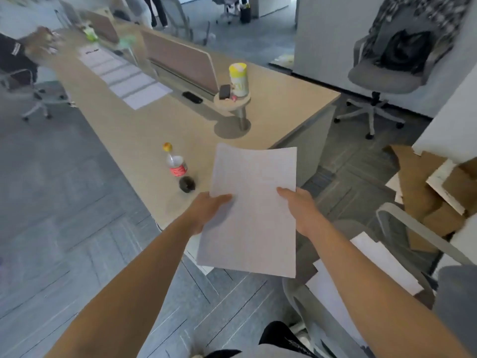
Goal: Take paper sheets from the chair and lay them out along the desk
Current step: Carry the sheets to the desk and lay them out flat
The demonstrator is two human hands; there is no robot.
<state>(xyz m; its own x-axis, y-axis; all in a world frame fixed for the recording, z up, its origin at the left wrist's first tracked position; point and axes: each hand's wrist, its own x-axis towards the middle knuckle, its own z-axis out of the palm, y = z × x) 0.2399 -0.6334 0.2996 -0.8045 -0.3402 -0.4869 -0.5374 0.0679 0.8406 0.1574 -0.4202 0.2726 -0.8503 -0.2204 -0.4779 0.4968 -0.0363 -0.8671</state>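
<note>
Paper sheets (129,78) laid in an overlapping row along the far stretch of the bench (144,125), beside the divider panel (180,58). The farthest one has a dark heading, too blurred to read.

Chair (413,229) at lower right, just off the near bench end. A white stack (382,264) lies on its seat, partly hidden by the right forearm.

Held sheet (253,210) is in the air, over the near corner of the bench and the floor, long side pointing away, slightly bowed. Surface reads blank. One sheet or several: cannot tell.

Both bare arms are stretched forward, roughly parallel. Left hand (206,210) grips the sheet's left edge, thumb on top. Right hand (299,205) grips the right edge the same way, a touch farther forward. Fingers of both hands are under the paper, hidden, pinching it against the thumbs.

Canister (238,78) with a yellow lid stands on a small round stand (232,103) mid-bench. Its print is not legible.

Bottle (176,165) stands upright on the bench just left of the held sheet: yellow cap, red label, dark liquid low down. Label text is unreadable.
</note>
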